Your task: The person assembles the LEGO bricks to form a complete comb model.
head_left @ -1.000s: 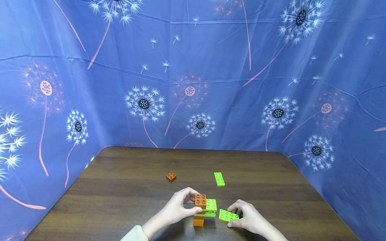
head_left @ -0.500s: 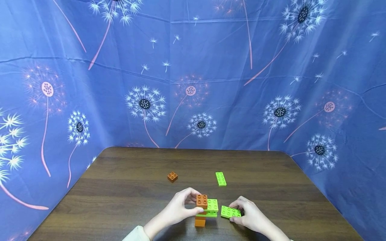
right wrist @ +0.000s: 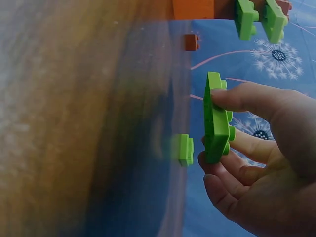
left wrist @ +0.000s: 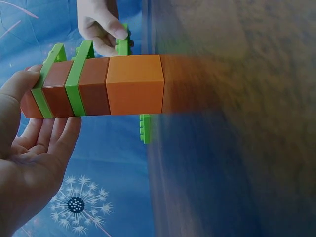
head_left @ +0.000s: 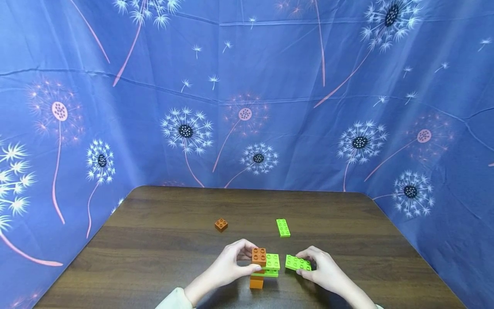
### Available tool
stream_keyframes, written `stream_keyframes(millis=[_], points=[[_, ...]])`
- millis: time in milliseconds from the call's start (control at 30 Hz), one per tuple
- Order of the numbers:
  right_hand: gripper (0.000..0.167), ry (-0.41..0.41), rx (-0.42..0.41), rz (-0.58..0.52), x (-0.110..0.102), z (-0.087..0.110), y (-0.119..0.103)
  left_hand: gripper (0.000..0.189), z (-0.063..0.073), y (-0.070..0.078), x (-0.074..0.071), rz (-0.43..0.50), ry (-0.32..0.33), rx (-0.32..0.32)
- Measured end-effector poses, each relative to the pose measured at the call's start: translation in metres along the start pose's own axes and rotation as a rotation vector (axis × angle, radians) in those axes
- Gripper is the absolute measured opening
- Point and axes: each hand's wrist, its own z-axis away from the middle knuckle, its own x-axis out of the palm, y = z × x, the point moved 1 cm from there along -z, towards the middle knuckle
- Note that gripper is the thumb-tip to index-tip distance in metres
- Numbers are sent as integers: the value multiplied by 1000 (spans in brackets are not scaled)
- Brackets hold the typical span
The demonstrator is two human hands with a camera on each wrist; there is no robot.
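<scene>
A tower of building bricks [left wrist: 135,84] stands upright on the table: an orange block at the bottom, then brown bricks alternating with two green plates that jut out to the right. My left hand [head_left: 228,267] grips its upper part, thumb at the near side and fingers behind. To the right of the tower, my right hand [head_left: 323,269] pinches a loose green plate [right wrist: 217,118] by its right end, thumb on one long edge and fingers on the other. The plate is held above the table, studs up, apart from the tower's jutting plates [head_left: 272,262].
Farther back on the wooden table [head_left: 162,223] lie a small brown brick [head_left: 221,225], left of centre, and another green plate [head_left: 283,228], right of centre. A blue dandelion-print cloth [head_left: 301,146] hangs around the table's back and sides.
My right hand has risen and moved slightly away from me and to the right with the green plate. My left hand keeps its grip on the tower, which stays in place.
</scene>
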Motion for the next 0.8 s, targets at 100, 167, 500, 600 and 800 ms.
stream_keyframes(millis=[100, 167, 500, 600, 800], points=[[31, 28, -3, -10, -3, -1, -2, 28, 0, -2, 0, -1, -1, -7], [31, 50, -12, -16, -5, -2, -3, 28, -1, -2, 1, 0, -1, -9], [30, 198, -37, 7, -15, -7, -17, 30, 0, 1, 0, 25, 3, -27], [31, 251, -60, 23, -19, -10, -25, 30, 0, 0, 1, 39, 4, -30], [34, 307, -120, 70, -24, -15, -38, 31, 0, 0, 0, 77, 8, -31]])
